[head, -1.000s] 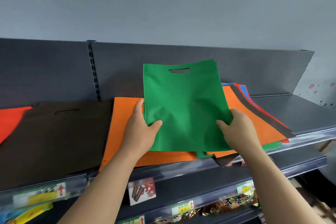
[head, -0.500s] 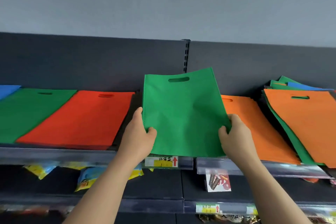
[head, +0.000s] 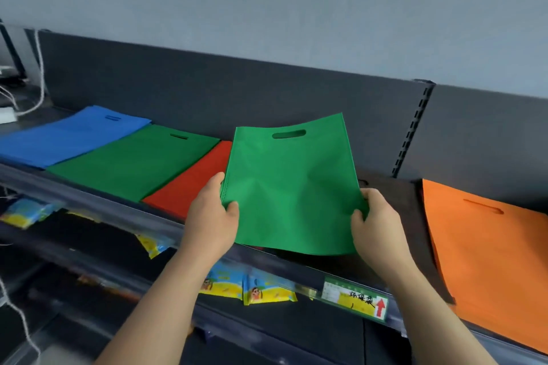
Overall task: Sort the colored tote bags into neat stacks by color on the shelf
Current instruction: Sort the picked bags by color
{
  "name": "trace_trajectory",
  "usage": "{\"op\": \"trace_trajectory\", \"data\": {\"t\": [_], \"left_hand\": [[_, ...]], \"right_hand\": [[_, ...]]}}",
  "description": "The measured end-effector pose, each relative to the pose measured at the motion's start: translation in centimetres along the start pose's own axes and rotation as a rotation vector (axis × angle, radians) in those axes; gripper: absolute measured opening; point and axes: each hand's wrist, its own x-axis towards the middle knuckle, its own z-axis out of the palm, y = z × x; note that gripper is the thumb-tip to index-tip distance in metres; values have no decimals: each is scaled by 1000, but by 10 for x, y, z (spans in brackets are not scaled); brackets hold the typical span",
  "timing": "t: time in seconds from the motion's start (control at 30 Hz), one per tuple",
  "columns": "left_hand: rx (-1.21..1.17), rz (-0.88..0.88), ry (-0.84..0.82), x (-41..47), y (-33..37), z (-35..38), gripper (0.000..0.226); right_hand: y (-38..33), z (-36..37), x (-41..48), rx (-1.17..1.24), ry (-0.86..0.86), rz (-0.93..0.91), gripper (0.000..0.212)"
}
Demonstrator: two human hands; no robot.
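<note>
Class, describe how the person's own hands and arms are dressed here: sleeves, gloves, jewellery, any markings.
The left hand and the right hand are bare, without gloves. The left forearm and the right forearm are bare too; no sleeve shows before the picture's lower edge. No ring, watch, bracelet or marking is visible on either.

Down low, yellow-and-blue snack packets [head: 261, 290] sit just left of a price label [head: 355, 301] with a red arrow. Far left, white cables [head: 40, 89] dangle; a slotted upright [head: 413, 130] stands far right.
</note>
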Motion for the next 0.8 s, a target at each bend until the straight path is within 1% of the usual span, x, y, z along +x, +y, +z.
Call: {"op": "trace_trajectory", "data": {"t": [0.17,0.27,0.37,0.53,0.7,0.8], "left_hand": [[-48,-52,75,22,-35,-20,60],[-37,-74,125,43,-59,-39,59],[-23,-72,143,71,-86,-62,58],[50,-52,116,122,-132,-112,57],[114,-46,29,174,-176,-157,57],[137,-39,-26,200,-201,-174,56]], "right_hand": [[-27,42,20,1,-28,-57,34],[-51,75,32,-8,-32,-93,33],[-79,112,42,-16,-29,-106,32],[-132,176,52,8,-28,-87,36],[-180,230,50,-3,-26,-37,36],[-201,256,48,-2,-3,-6,39]]}}
